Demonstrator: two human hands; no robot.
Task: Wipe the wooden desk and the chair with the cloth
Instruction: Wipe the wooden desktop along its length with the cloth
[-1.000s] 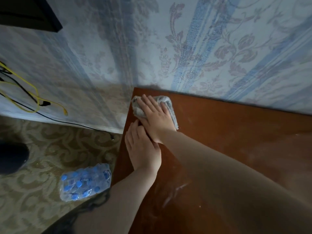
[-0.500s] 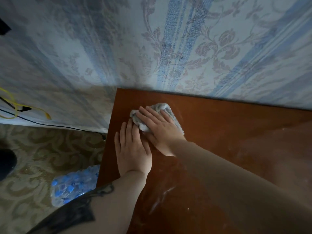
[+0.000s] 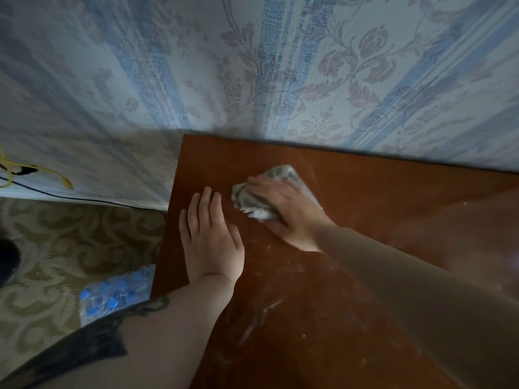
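Observation:
The wooden desk is reddish brown, dusty and streaked, and stands against the wall. A bunched grey-white cloth lies on it near the back left corner. My right hand lies on top of the cloth and grips it, fingers curled over the bunch and pointing left. My left hand rests flat on the desk just left of the cloth, fingers straight, close to the desk's left edge. No chair is in view.
Patterned blue wallpaper rises right behind the desk. On the patterned carpet left of the desk lies a shrink-wrapped pack of bottles with blue caps. Yellow and black cables run along the skirting. A dark object sits at far left.
My right hand has dragged the cloth from the desk's back left corner toward the right, and the cloth has bunched up. My left hand stays flat near the left edge.

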